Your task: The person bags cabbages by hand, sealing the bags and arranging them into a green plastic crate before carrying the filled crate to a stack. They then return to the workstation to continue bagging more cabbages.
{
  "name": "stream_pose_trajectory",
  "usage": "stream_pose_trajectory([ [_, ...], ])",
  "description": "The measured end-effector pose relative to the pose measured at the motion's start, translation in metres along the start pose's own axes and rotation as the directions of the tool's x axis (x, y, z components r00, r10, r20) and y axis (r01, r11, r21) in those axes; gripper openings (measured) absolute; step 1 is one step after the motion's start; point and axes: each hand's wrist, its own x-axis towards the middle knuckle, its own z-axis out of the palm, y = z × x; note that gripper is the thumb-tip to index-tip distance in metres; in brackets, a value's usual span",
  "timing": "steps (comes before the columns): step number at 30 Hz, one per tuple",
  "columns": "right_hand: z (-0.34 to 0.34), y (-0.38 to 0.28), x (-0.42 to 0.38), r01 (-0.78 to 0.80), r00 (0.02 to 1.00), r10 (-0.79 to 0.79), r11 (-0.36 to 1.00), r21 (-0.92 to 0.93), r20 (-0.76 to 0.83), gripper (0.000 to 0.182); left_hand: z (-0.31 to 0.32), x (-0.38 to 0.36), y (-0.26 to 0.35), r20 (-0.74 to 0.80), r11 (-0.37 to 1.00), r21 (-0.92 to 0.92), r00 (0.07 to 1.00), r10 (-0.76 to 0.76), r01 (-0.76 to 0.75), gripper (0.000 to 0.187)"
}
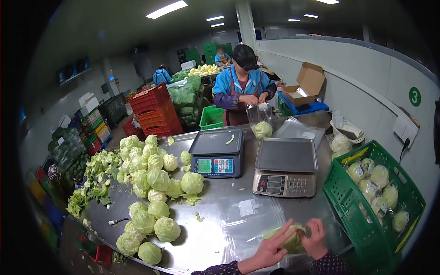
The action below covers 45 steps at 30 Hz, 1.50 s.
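Note:
A pale green cabbage [293, 245] in a clear plastic bag lies on the steel table at the front right. My left hand [268, 251] reaches over it with fingers stretched out, the fingertips at the bag's upper edge. My right hand [314, 239] is on the right side of the bag, fingers curled and pinching what appears to be the bag's mouth. Both hands partly cover the cabbage. Flat clear bags [250, 229] are spread on the table just left of it.
A silver scale [286, 156] and a dark scale [215, 153] stand ahead. Loose cabbages [158, 178] pile up on the left, with leaf trimmings [98, 172] beyond. At right, a green crate [362, 220] holds bagged, labelled cabbages. Across the table, a co-worker [245, 87] handles a bagged cabbage [262, 129].

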Motion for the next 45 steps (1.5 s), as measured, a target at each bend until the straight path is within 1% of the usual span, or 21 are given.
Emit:
stream_pose_trajectory([
  [1,0.008,0.01,0.002,-0.006,1.0,0.006,1.0,-0.004,0.006,0.03,0.003,0.0,-0.003,-0.072,0.956,0.126,0.958,0.277,-0.267,0.064],
  [2,0.015,0.02,0.006,-0.026,1.0,0.026,0.999,-0.045,0.01,0.032,0.001,0.001,-0.011,-0.069,0.957,0.118,0.96,0.272,-0.263,0.064],
  [4,0.016,0.026,0.015,-0.05,0.998,0.052,0.994,-0.094,0.022,0.035,-0.006,0.008,-0.032,0.307,0.766,0.273,0.807,0.504,-0.582,0.038],
  [5,0.012,0.024,0.023,-0.051,0.999,0.051,0.984,-0.173,-0.005,0.033,-0.012,0.008,-0.034,0.306,0.773,0.259,0.809,0.502,-0.578,0.038],
  [7,0.004,0.029,0.035,-0.068,0.998,0.064,0.961,-0.266,-0.024,0.032,-0.029,0.01,-0.031,0.5,0.743,0.575,0.866,0.011,-0.341,0.035],
  [10,0.012,0.059,0.029,-0.115,0.984,0.154,0.933,-0.342,0.089,0.018,-0.04,0.005,-0.028,0.482,0.706,0.647,0.872,-0.085,-0.288,0.035],
  [11,0.021,0.072,0.019,-0.218,0.932,0.27,0.95,-0.222,0.24,0.016,-0.042,0.001,-0.024,0.508,0.72,0.626,0.857,-0.088,-0.298,0.035],
  [12,0.022,0.078,0.009,-0.341,0.847,0.357,0.933,-0.112,0.393,0.019,-0.043,-0.004,-0.019,0.449,0.774,0.566,0.894,0.0,-0.284,0.037],
  [15,0.007,0.067,0.017,-0.277,0.871,0.269,0.96,-0.042,0.41,0.028,-0.047,-0.022,-0.034,0.395,0.817,0.486,0.912,0.111,-0.31,0.045],
  [17,-0.014,0.04,0.04,-0.238,0.894,0.215,0.971,0.011,0.394,0.025,-0.05,-0.029,-0.033,0.43,0.738,0.534,0.884,0.183,-0.413,0.027],
  [18,-0.025,0.027,0.05,-0.101,0.922,0.103,0.995,-0.026,0.372,0.024,-0.061,-0.025,-0.013,0.363,0.751,0.47,0.877,0.314,-0.463,0.016],
  [20,-0.044,-0.003,0.07,-0.077,0.951,0.044,0.992,0.098,0.305,0.022,-0.085,-0.021,0.013,0.14,0.773,0.427,0.879,0.456,-0.469,0.015],
  [21,-0.056,-0.02,0.082,-0.25,0.928,0.192,0.956,0.152,0.32,0.01,-0.098,-0.022,0.031,0.037,0.801,0.477,0.919,0.392,-0.361,0.014],
  [23,-0.055,-0.02,0.101,-0.116,0.934,0.058,0.983,0.144,0.353,0.015,-0.109,-0.022,0.042,-0.05,0.829,0.51,0.955,0.293,-0.228,0.004],
  [27,-0.088,-0.07,0.136,0.009,0.851,-0.04,0.998,0.063,0.524,0.023,-0.116,-0.014,0.067,-0.096,0.772,0.465,0.842,0.53,-0.433,0.004],
  [30,-0.069,-0.043,0.121,-0.167,0.867,0.165,0.985,-0.037,0.47,0.023,-0.121,0.0,0.039,-0.11,0.82,0.459,0.894,0.434,-0.341,0.005],
  [33,-0.044,-0.019,0.11,-0.055,0.835,0.074,0.997,-0.05,0.546,0.023,-0.117,0.007,0.027,-0.124,0.882,0.356,0.92,0.371,-0.308,0.005],
  [37,-0.041,-0.031,0.078,-0.048,0.935,0.071,0.996,-0.074,0.349,0.022,-0.118,-0.028,0.015,-0.053,0.693,0.624,0.865,0.499,-0.362,0.009],
  [39,-0.049,-0.039,0.035,-0.283,0.879,0.276,0.958,-0.041,0.389,0.021,-0.095,-0.063,-0.003,0.086,0.62,0.554,0.778,0.622,-0.556,0.016],
  [41,-0.044,-0.027,-0.02,-0.399,0.729,0.397,0.908,-0.125,0.557,0.024,-0.057,-0.107,-0.025,0.221,0.649,0.529,0.828,0.516,-0.546,0.019],
  [45,-0.039,0.014,-0.133,-0.512,0.604,0.459,0.85,-0.124,0.651,0.031,-0.004,-0.164,-0.048,0.326,0.665,0.517,0.842,0.429,-0.539,0.017],
])
